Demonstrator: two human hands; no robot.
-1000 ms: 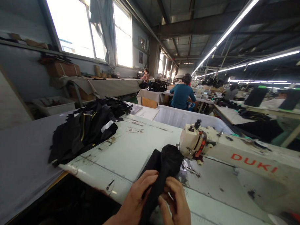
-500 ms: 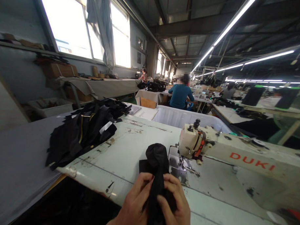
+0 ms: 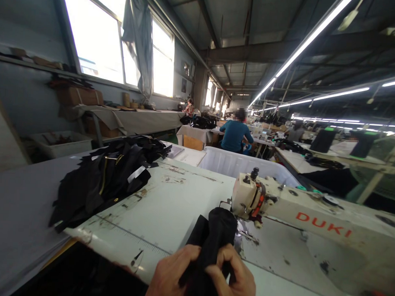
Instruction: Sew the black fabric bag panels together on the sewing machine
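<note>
A folded piece of black fabric (image 3: 219, 228) is gripped between my two hands at the front of the sewing table (image 3: 179, 195). My left hand (image 3: 173, 274) is closed on its left side, the fingertips partly hidden behind the cloth. On the other side my right hand (image 3: 233, 274) pinches the fabric between thumb and bent fingers. The cloth's looped far end stands just left of the presser foot of the sewing machine (image 3: 247, 195), partly covering the needle area. Whether the fabric touches the foot, I cannot tell.
A pile of black fabric pieces (image 3: 95, 183) with yellow zips lies at the left. Behind the table stands a white plastic bin (image 3: 213, 159). Farther off, a co-worker in a blue top (image 3: 235, 136) sits at another table. The machine's arm stretches across the right.
The black fabric and both hands have moved slightly right and nearer to me. Its looped end is now closer to the needle area, and the view has tilted slightly.
</note>
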